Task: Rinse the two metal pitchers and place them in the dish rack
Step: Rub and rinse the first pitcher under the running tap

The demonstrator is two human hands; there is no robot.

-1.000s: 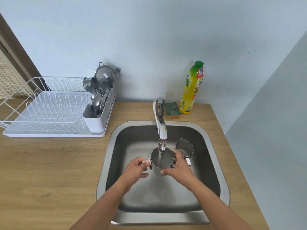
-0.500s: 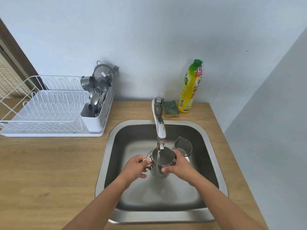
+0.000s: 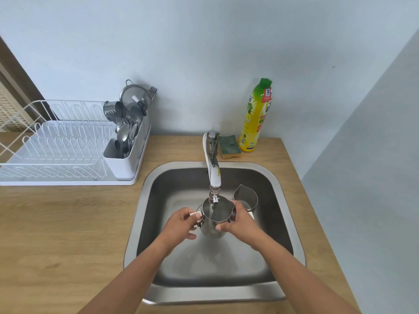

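Observation:
I hold a metal pitcher (image 3: 216,214) upright under the tap's spout (image 3: 213,177), above the steel sink (image 3: 145,196). My left hand (image 3: 181,224) grips its handle on the left side. My right hand (image 3: 238,223) wraps around its right wall, thumb at the rim. A second metal pitcher (image 3: 246,197) stands on the sink floor just behind my right hand, partly hidden by it. The white wire dish rack (image 3: 56,143) stands on the counter at the far left.
A cutlery holder (image 3: 127,141) with spoons, forks and a strainer sits at the rack's right end. A green sponge (image 3: 230,147) and a yellow dish-soap bottle (image 3: 257,116) stand behind the sink. A wall rises close on the right.
Both hands keep the same hold on the pitcher under the spout. Only the camera view shifted slightly.

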